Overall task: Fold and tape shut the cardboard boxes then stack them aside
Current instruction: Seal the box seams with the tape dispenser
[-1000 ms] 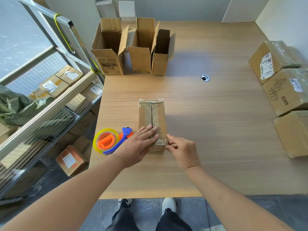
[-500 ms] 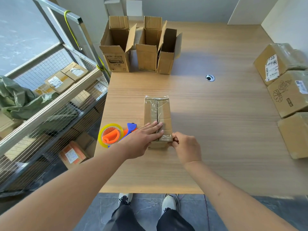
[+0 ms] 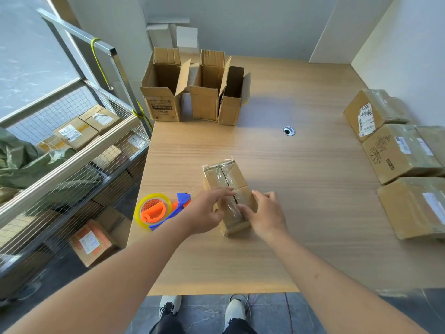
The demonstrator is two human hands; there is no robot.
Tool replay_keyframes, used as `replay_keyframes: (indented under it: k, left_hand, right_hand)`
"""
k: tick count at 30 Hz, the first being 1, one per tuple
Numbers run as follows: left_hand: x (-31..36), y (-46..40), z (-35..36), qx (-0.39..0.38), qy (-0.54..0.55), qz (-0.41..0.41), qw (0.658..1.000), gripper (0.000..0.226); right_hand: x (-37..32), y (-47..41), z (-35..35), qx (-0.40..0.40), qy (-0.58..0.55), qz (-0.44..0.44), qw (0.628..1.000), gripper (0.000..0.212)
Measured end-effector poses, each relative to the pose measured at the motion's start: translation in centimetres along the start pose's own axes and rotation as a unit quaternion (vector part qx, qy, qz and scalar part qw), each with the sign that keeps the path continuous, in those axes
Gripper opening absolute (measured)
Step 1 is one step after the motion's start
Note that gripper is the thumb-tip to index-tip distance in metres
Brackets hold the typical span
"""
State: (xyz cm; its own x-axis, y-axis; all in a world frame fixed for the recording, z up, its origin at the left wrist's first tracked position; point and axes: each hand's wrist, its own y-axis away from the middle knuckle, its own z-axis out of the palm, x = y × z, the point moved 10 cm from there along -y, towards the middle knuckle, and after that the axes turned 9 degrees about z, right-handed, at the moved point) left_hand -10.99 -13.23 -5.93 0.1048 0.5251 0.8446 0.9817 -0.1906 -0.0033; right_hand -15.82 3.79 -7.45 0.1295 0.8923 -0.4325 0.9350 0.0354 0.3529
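A small cardboard box (image 3: 226, 178) lies on the wooden table (image 3: 301, 189), clear tape along its top seam. My left hand (image 3: 207, 210) reaches over its near left part, fingers stretched across the top; it is motion-blurred. My right hand (image 3: 263, 213) rests on the near right end, thumb on the taped top and fingers along the right edge. A yellow tape roll in an orange and blue dispenser (image 3: 159, 209) lies on the table just left of my left hand. Three open boxes (image 3: 163, 102) (image 3: 207, 100) (image 3: 232, 104) stand upright at the back left.
Several taped boxes (image 3: 399, 153) sit along the table's right edge. A wire-mesh cart (image 3: 72, 169) with parcels stands close to the table's left edge. A cable grommet (image 3: 288, 130) is set in the tabletop. My feet are below the near edge.
The box has turned slightly, its near end swung to the right. My right hand moved from pinching at the near edge onto the box's top right. My left hand's fingers shifted along the top.
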Motion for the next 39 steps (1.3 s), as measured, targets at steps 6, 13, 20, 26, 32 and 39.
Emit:
replay_keyframes:
  k: [6, 13, 20, 26, 32, 39]
  left_hand:
    - [-0.7, -2.3, -2.0, -0.085, -0.229, 0.024, 0.969, 0.064]
    - [-1.6, -2.1, -0.4, -0.210, -0.356, 0.031, 0.910, 0.053]
    - [-1.2, -1.3, -0.7, -0.148, -0.430, -0.007, 0.891, 0.055]
    - [-1.0, -0.2, -1.1, -0.130, -0.459, -0.020, 0.879, 0.068]
    - [-2.0, -0.1, -2.8, -0.141, -0.402, 0.020, 0.905, 0.077]
    - [-3.8, 0.9, -2.4, -0.094, -0.295, -0.001, 0.951, 0.085]
  right_hand:
    - [-0.4, -0.5, -0.4, 0.035, 0.069, -0.001, 0.997, 0.060]
    - [-2.5, -2.1, -1.4, 0.035, 0.141, -0.017, 0.989, 0.052]
    - [-4.2, 0.0, -0.9, 0.090, 0.108, -0.054, 0.989, 0.047]
    - [-5.9, -1.5, 2.8, -0.017, 0.080, -0.153, 0.985, 0.064]
    - [-7.6, -3.8, 4.4, -0.045, 0.080, -0.221, 0.971, 0.063]
    - [-8.2, -4.0, 3.8, -0.022, 0.045, -0.277, 0.960, 0.056]
